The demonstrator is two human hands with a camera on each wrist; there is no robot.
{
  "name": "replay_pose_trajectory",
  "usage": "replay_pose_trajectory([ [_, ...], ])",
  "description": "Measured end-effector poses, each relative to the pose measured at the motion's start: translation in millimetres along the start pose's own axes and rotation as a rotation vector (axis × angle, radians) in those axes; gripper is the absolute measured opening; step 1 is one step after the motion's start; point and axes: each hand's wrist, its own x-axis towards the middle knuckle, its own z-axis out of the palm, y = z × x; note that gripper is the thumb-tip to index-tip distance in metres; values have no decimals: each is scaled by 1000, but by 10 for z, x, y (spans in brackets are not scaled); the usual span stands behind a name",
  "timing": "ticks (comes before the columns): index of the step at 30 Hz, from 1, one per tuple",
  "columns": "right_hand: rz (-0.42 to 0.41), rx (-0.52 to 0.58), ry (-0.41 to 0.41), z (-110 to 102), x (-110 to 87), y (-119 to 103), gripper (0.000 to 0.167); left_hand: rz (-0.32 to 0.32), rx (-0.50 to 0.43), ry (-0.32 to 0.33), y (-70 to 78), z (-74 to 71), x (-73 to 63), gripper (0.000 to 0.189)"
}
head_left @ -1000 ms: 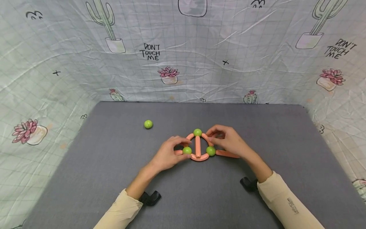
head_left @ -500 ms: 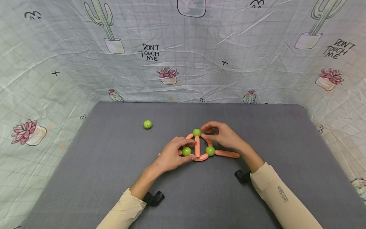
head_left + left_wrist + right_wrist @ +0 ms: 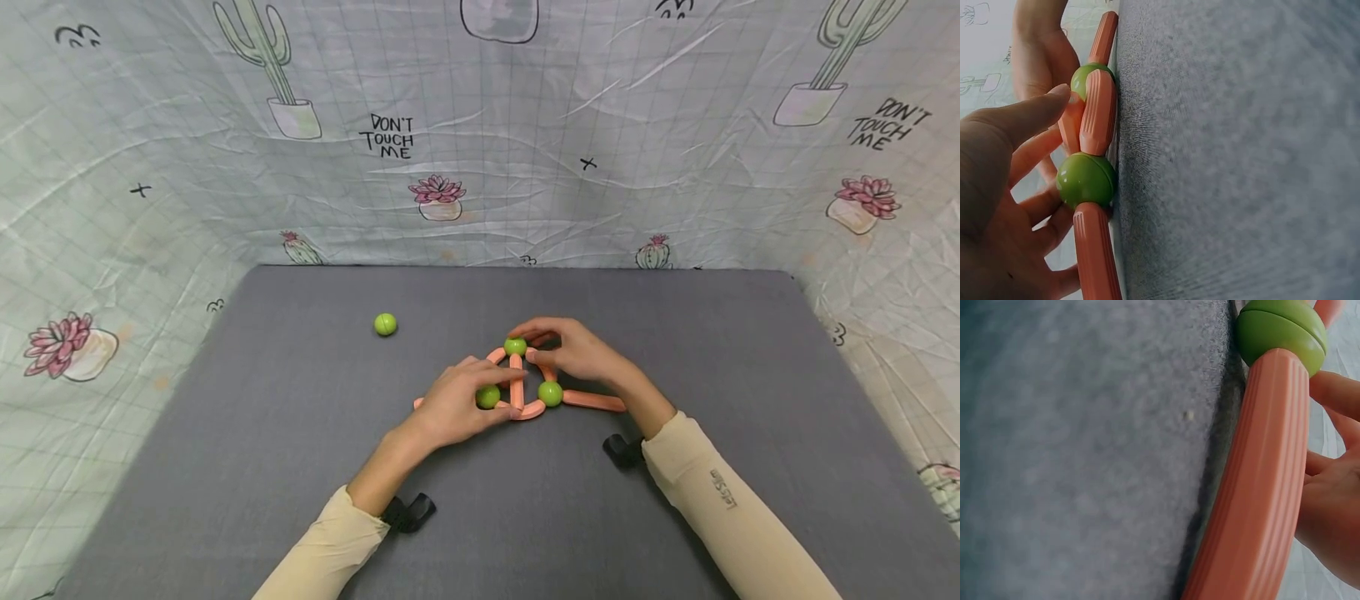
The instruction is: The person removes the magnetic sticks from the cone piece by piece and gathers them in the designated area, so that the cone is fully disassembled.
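Orange ribbed rods and green balls are joined into a ring with a straight orange rod (image 3: 517,390) across its middle. My left hand (image 3: 455,402) reaches over the left green ball (image 3: 488,396) and pinches the middle rod, thumb at its near end, index finger along it. My right hand (image 3: 576,350) holds the far green ball (image 3: 515,346), fingertips on its far side and thumb near the curved rod beside it. The right green ball (image 3: 551,393) carries an outer orange rod (image 3: 592,401). Another outer rod (image 3: 1096,256) extends leftward, partly hidden by my left hand.
A loose green ball (image 3: 386,325) lies to the far left on the grey table (image 3: 300,400). Behind the table hangs a printed cloth (image 3: 510,142), which also covers both sides. Dark wrist mounts (image 3: 411,512) sit under each forearm.
My right hand has shifted left from the ring's right curve to the far ball. My left hand has slid right, its thumb and index finger now at the middle rod.
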Motion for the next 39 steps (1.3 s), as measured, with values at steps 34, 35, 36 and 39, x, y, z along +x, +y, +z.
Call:
replay_pose_trajectory([
  [34,17,-66,0,49,65,22,38,-122,-263,124,-45,7,35,43],
  [35,21,-75,7,57,72,23,38,-135,-275,123,-45,5,34,42],
  [36,25,-81,14,65,79,24,37,-143,-286,122,-48,5,34,41],
  [39,19,-108,36,82,99,27,35,-157,-312,127,-66,7,34,39],
])
